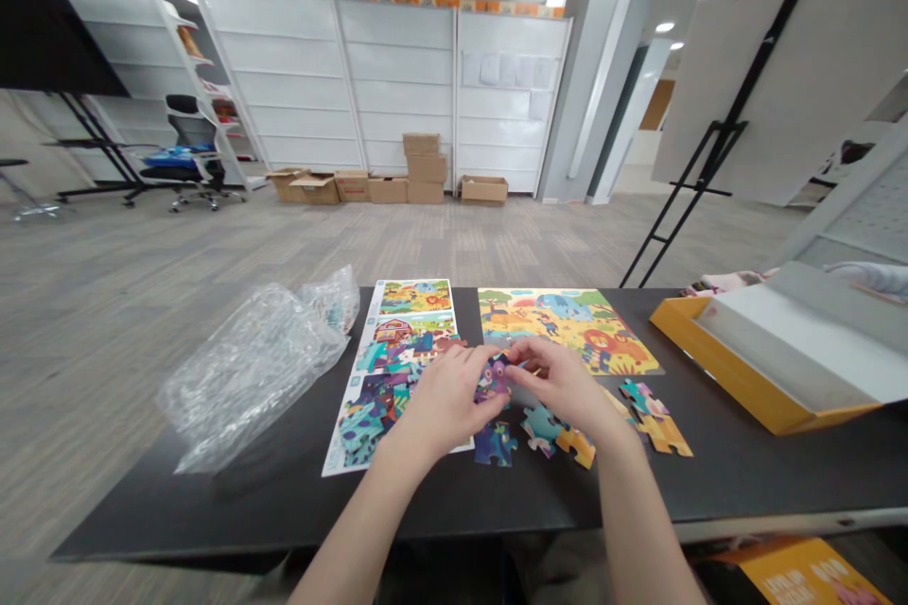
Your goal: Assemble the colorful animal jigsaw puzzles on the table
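Note:
My left hand (446, 397) and my right hand (560, 383) meet over the middle of a dark table (284, 492), both pinching a small purple puzzle piece (495, 375) between their fingertips. Loose puzzle pieces (539, 430) lie under and just behind my hands, with more to the right (656, 416). A pile of pieces (387, 378) rests on a printed guide sheet (397, 340) to the left. A partly built colourful puzzle (567, 321) lies just beyond my right hand.
Crumpled clear plastic wrap (248, 369) lies on the table's left side. An open yellow box with a white lid (780, 350) sits at the right. Easels with white boards (744, 95), cardboard boxes (422, 170) and an office chair (188, 156) stand on the floor beyond.

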`<state>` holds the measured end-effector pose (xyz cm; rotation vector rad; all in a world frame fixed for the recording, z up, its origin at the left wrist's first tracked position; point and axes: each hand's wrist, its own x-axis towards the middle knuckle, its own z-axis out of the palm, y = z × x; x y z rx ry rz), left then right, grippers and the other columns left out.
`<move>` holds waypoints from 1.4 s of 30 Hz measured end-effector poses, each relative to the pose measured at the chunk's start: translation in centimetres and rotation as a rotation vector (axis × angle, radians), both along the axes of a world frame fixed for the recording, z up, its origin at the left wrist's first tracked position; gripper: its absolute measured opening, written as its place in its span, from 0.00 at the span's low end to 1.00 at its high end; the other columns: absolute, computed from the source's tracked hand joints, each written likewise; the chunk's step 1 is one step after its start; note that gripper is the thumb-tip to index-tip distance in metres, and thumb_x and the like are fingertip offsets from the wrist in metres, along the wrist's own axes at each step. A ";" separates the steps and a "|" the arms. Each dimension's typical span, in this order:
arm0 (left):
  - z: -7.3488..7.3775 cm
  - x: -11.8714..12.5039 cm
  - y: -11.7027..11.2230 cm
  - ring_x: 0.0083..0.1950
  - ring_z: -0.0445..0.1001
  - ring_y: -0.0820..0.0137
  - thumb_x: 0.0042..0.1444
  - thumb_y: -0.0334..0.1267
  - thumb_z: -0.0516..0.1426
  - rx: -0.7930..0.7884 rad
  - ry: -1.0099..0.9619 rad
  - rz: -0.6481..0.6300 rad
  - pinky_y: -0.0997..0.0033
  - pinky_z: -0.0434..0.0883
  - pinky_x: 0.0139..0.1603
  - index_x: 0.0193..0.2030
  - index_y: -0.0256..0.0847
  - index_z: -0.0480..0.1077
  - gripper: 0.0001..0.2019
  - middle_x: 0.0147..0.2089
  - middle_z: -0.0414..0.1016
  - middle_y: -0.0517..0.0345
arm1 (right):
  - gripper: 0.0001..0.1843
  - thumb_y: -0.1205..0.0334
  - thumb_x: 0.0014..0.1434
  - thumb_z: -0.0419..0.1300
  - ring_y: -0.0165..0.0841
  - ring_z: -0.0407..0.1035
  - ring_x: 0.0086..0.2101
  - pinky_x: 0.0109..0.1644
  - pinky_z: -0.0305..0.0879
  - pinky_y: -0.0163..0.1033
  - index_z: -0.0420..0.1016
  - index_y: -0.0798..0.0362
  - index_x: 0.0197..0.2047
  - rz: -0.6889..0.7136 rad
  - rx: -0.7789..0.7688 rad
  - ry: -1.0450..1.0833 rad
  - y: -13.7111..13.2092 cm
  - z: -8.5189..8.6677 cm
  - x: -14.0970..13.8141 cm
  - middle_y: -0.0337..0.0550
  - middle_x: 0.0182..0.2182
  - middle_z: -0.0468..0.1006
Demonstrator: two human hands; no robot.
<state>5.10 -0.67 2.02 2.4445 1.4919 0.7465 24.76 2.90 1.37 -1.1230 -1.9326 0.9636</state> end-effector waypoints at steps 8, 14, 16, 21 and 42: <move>-0.7 0.8 -0.2 0.62 0.70 0.56 0.60 0.42 0.62 -0.043 0.068 -0.052 0.52 0.65 0.66 0.63 0.43 0.64 0.25 0.62 0.72 0.49 | 0.12 0.53 0.53 0.66 0.30 0.70 0.25 0.31 0.68 0.37 0.71 0.52 0.32 -0.060 -0.224 0.054 0.9 -1.5 1.3 0.36 0.24 0.74; -1.7 0.6 -0.1 0.64 0.66 0.50 0.61 0.48 0.61 -0.077 0.200 -0.026 0.48 0.63 0.65 0.58 0.40 0.69 0.22 0.61 0.73 0.46 | 0.10 0.54 0.52 0.65 0.33 0.72 0.25 0.31 0.70 0.38 0.75 0.53 0.32 -0.092 -0.321 -0.011 1.2 -1.6 2.2 0.39 0.23 0.78; -1.8 0.5 -0.1 0.64 0.65 0.50 0.61 0.48 0.61 -0.076 0.213 -0.023 0.48 0.63 0.65 0.58 0.41 0.69 0.22 0.61 0.73 0.46 | 0.11 0.54 0.52 0.66 0.35 0.75 0.27 0.33 0.71 0.38 0.78 0.54 0.34 -0.105 -0.293 -0.057 1.0 -1.4 2.3 0.41 0.27 0.81; -1.7 0.5 -0.2 0.64 0.66 0.51 0.61 0.48 0.60 -0.091 0.214 -0.025 0.49 0.64 0.64 0.60 0.44 0.69 0.23 0.61 0.72 0.47 | 0.17 0.61 0.46 0.69 0.36 0.77 0.29 0.33 0.70 0.37 0.81 0.55 0.42 -0.169 -0.236 -0.184 0.5 -0.7 2.6 0.43 0.30 0.83; -1.5 0.5 -0.2 0.62 0.68 0.52 0.64 0.48 0.58 -0.088 0.226 -0.049 0.49 0.65 0.63 0.59 0.44 0.70 0.19 0.61 0.71 0.46 | 0.12 0.54 0.55 0.65 0.37 0.72 0.32 0.35 0.62 0.38 0.80 0.50 0.41 -0.235 0.042 -0.568 0.5 -0.8 1.7 0.44 0.34 0.81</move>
